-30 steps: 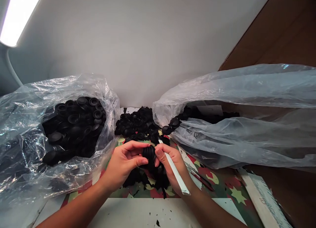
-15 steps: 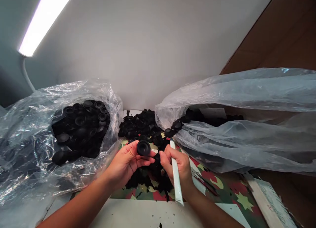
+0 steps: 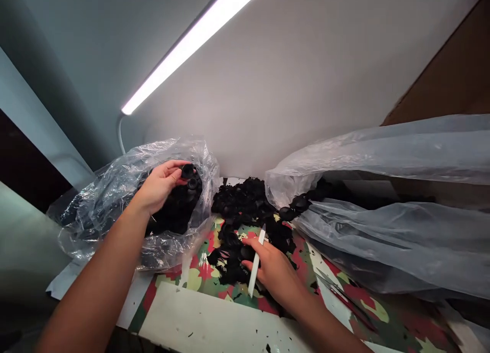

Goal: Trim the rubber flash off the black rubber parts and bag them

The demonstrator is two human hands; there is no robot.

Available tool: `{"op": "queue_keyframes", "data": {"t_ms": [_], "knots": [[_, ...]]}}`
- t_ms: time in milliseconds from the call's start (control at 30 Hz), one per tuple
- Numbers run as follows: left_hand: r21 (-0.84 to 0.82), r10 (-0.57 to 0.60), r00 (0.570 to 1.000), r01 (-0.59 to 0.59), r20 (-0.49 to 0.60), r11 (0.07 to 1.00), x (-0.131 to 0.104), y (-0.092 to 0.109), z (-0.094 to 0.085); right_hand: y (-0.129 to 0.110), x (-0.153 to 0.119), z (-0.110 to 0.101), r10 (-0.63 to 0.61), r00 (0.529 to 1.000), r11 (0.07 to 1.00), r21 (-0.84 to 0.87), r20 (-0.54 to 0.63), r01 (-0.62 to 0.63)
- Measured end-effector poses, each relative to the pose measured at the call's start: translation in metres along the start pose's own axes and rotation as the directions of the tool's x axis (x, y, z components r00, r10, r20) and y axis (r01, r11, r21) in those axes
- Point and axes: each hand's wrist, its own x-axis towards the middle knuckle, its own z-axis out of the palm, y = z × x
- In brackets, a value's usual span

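My left hand [image 3: 161, 184] is inside the mouth of the left clear plastic bag [image 3: 111, 182]. Its thumb and fingers hold a black round rubber cap [image 3: 187, 171] just above the heap of similar caps [image 3: 172, 210] in there. My right hand [image 3: 270, 263] is low over the mat with a slim white-handled tool [image 3: 256, 263] gripped slantwise in it; a dark tip shows at its upper end. The thumb and forefinger of that hand reach to a black cap [image 3: 247, 252] among black trimmings [image 3: 233, 271]; whether they grip it I cannot tell.
A second clear bag [image 3: 367, 230] lies open on the right, with black pieces at its mouth. Behind my right hand is a pile of black caps and scraps [image 3: 245, 197]. Scissors [image 3: 346, 299] rest on the patterned mat [image 3: 195, 279]. A lamp [image 3: 191, 47] hangs above.
My left hand has moved left and away into the bag with a cap. My right hand has lowered to the trimmings, keeping the white tool. The view has swung left.
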Motion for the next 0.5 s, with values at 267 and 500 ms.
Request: {"op": "queue_keyframes", "data": {"t_ms": [267,500], "knots": [[0.269,0.098,0.984,-0.135,0.146,0.954,-0.008,-0.01,0.011,-0.007,0.003,-0.004,0.003,0.999,1.0,0.03,-0.048,-0.002],[0.744,0.218,0.971,-0.219,0.101,0.631,0.02,-0.036,0.033,-0.009,0.007,-0.014,0.028,0.985,0.986,0.167,-0.169,0.001]]}}
